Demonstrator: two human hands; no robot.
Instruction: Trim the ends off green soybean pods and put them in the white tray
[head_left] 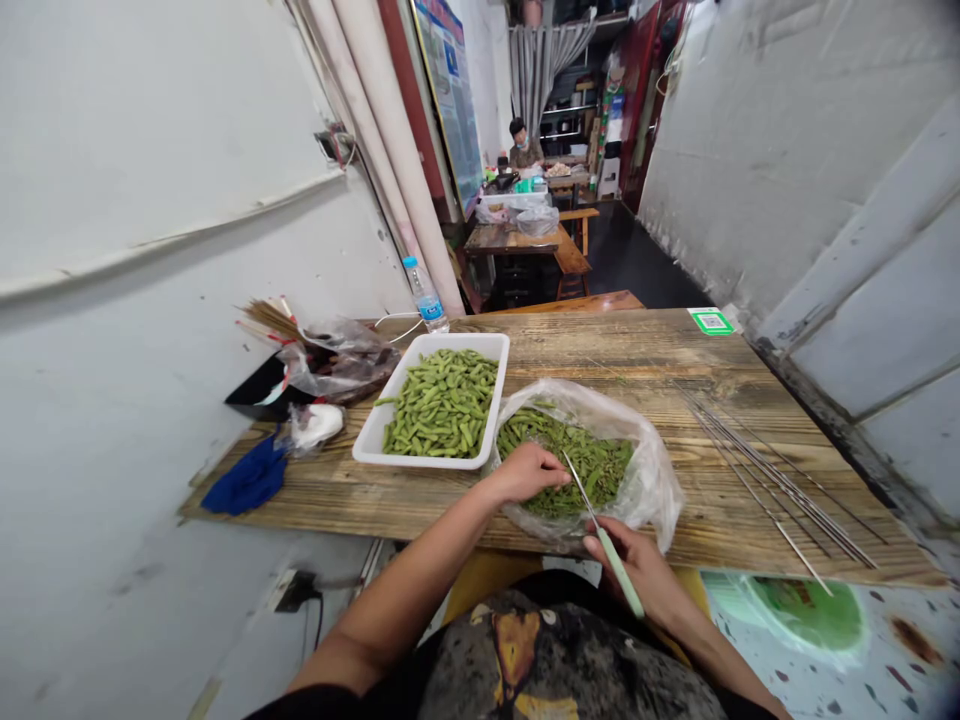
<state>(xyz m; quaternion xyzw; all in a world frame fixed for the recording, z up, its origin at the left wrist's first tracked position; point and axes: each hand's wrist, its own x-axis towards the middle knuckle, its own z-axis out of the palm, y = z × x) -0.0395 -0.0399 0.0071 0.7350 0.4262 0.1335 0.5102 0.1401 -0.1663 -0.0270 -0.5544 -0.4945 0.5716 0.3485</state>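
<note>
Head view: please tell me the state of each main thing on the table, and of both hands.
Plastic bag: open, holding green pieces
White tray: heaped with green pods
Left hand: fingers bent, over the bag
Right hand: closed on the green-handled tool
Bottle: standing, blue cap on
Metal rods: lying loose
Blue cloth: crumpled

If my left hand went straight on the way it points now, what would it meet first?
Your left hand would probably meet the metal blade of the green-handled tool in your right hand first, though one view leaves the depth unclear.
</note>
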